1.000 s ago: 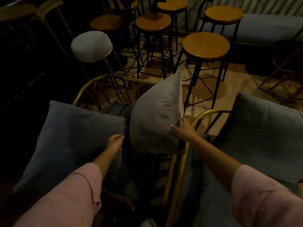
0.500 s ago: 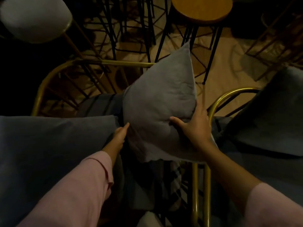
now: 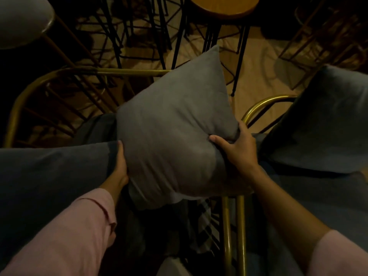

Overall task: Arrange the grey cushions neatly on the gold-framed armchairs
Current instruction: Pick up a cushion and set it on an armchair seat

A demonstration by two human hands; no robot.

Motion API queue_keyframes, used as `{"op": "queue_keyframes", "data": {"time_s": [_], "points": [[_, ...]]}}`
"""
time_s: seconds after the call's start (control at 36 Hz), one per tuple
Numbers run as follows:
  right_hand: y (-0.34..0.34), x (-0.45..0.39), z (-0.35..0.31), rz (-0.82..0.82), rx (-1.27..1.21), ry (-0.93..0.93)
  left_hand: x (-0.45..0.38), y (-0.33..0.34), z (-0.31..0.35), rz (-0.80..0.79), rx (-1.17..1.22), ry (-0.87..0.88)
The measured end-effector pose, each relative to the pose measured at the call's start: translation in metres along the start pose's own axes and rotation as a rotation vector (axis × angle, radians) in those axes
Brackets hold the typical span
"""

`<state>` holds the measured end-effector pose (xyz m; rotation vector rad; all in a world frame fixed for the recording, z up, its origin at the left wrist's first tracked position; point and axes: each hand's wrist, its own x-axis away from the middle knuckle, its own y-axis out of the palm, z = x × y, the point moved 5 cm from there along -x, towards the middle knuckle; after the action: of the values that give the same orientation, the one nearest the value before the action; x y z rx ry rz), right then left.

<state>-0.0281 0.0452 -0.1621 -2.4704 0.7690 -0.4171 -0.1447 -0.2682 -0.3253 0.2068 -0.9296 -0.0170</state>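
Observation:
A light grey square cushion (image 3: pixel 175 126) stands on one corner over the right arm of the left gold-framed armchair (image 3: pixel 127 72). My left hand (image 3: pixel 120 166) presses its left edge and my right hand (image 3: pixel 237 150) grips its right edge, thumb on the front. A darker grey cushion (image 3: pixel 51 176) lies across the left armchair's seat. Another dark grey cushion (image 3: pixel 322 124) leans in the right gold-framed armchair (image 3: pixel 262 104).
A wooden-topped bar stool (image 3: pixel 223 6) with black legs stands just beyond the cushion. A white padded stool (image 3: pixel 22 20) on a gold frame is at the top left. More black stool legs crowd the tan floor behind the chairs.
My left hand left the dark cushion and closed onto the light cushion's left edge. My right hand took a fuller grip. The view has come closer and tilted down.

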Motion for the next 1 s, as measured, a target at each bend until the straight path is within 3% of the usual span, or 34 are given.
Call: {"op": "queue_keyframes", "data": {"time_s": [0.22, 0.44, 0.58, 0.67, 0.78, 1.0], "points": [[-0.061, 0.038, 0.015, -0.062, -0.207, 0.036, 0.084, -0.002, 0.052, -0.038, -0.112, 0.144], [-0.17, 0.103, 0.045, 0.023, -0.265, 0.003, 0.16, 0.04, 0.049, 0.04, -0.251, 0.295], [-0.254, 0.151, 0.078, 0.1, -0.253, -0.035, 0.192, 0.094, -0.006, -0.054, -0.205, 0.25], [-0.305, 0.173, 0.108, 0.151, -0.21, -0.028, 0.224, 0.141, -0.04, -0.04, -0.188, 0.318], [-0.373, 0.197, 0.16, 0.186, -0.198, 0.083, 0.251, 0.205, -0.093, -0.024, -0.18, 0.421], [-0.474, 0.213, 0.271, 0.225, -0.252, 0.311, 0.297, 0.319, -0.208, -0.027, -0.31, 0.404]]}}
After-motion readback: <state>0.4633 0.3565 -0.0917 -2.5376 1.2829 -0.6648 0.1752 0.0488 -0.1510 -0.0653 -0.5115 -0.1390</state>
